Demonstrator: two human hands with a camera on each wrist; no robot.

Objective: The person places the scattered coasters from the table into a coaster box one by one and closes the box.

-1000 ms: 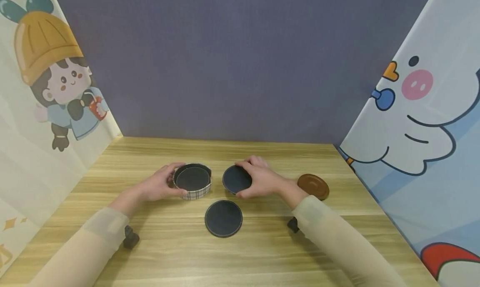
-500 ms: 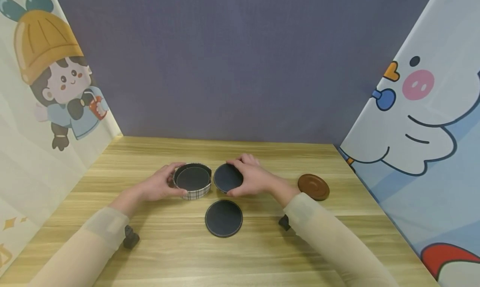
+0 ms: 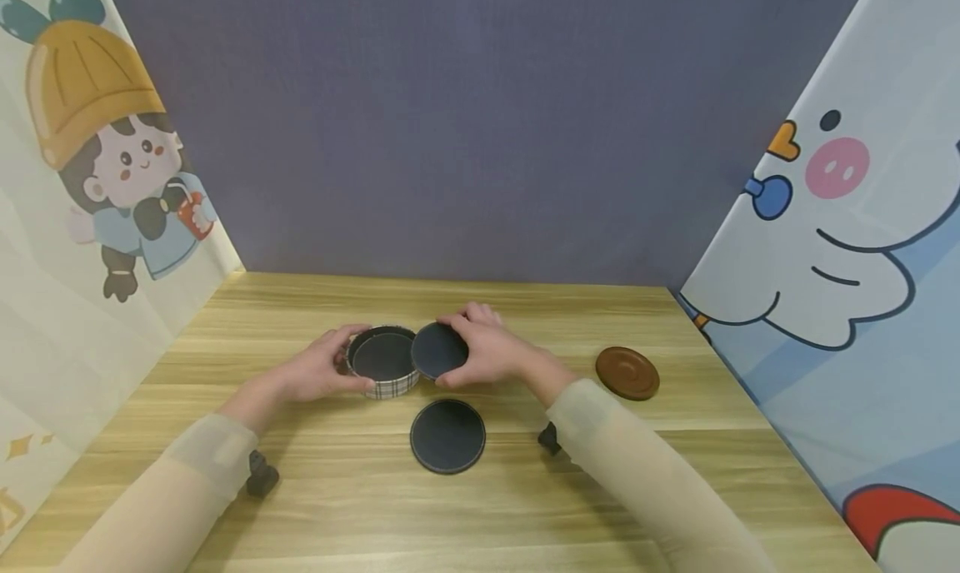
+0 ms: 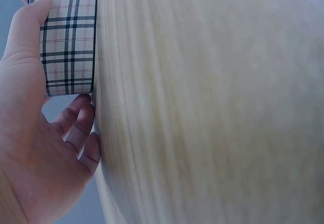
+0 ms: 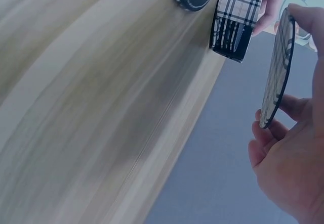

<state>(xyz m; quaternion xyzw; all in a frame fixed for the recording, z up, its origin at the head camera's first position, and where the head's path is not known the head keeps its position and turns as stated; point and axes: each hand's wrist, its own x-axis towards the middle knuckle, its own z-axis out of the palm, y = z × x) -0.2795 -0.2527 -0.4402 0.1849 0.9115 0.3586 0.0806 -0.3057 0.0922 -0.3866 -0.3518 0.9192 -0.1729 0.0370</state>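
On the wooden table [image 3: 525, 506], the left hand [image 3: 318, 373] grips the plaid round box [image 3: 384, 365] with curled fingers. The right hand [image 3: 487, 356] pinches a dark coaster [image 3: 438, 350] above the box's right rim.

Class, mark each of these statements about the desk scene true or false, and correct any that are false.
1. The left hand grips the plaid round holder by its side. True.
2. The right hand holds a brown coaster. False: it holds a dark coaster by the rim; the brown coaster lies untouched on the wooden table.
3. The held coaster is off the table, beside the holder's rim. True.
4. The holder is empty. False: a dark disc shows inside it.
5. Another dark coaster lies flat on the table, nearer the person than the holder. True.
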